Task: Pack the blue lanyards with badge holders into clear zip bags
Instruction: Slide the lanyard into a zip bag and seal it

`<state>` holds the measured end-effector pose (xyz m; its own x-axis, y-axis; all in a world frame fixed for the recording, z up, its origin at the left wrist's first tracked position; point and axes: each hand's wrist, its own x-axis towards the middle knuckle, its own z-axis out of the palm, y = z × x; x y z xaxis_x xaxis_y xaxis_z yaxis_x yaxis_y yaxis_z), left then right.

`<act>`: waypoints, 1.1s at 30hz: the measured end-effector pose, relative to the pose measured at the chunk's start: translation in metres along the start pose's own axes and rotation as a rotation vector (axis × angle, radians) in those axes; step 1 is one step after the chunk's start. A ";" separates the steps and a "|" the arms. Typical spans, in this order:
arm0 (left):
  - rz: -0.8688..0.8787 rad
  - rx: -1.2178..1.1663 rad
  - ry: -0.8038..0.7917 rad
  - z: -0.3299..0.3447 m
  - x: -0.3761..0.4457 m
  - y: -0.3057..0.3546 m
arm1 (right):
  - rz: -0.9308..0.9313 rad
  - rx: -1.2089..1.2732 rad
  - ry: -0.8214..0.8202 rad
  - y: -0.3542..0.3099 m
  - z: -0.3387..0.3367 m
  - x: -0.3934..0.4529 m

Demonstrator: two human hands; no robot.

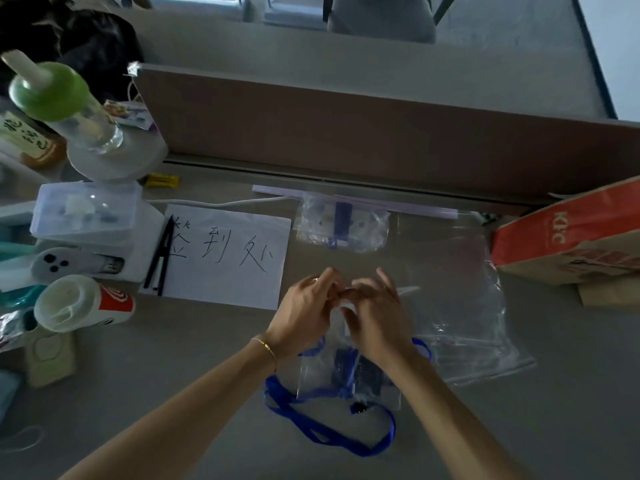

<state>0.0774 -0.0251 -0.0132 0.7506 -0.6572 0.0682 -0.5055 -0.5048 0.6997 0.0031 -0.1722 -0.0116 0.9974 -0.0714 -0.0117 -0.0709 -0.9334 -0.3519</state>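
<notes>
Pinching the zip bag (349, 372) mouth, left hand (304, 306) and right hand (375, 310); film limp, slippery; blue lanyard (332, 434) floppy, so grip the edges.

A white sheet of paper (221, 254) lying left of the desk's (173, 358) middle carries the handwritten characters "签到处". At the right edge, a red and brown paper bag (571, 244) bears white "KFC" letters. Print on the other items is illegible.
</notes>
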 end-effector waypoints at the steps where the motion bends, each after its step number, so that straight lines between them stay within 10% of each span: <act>1: 0.025 0.004 0.004 -0.004 -0.005 0.005 | -0.018 0.008 -0.010 -0.002 -0.004 -0.003; 33: 0.089 0.218 -0.007 -0.043 -0.045 0.055 | -0.155 0.166 -0.039 -0.023 -0.053 -0.040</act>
<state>0.0336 0.0008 0.0527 0.6963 -0.7082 0.1171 -0.6500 -0.5529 0.5213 -0.0358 -0.1668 0.0469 0.9962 0.0850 0.0190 0.0830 -0.8614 -0.5011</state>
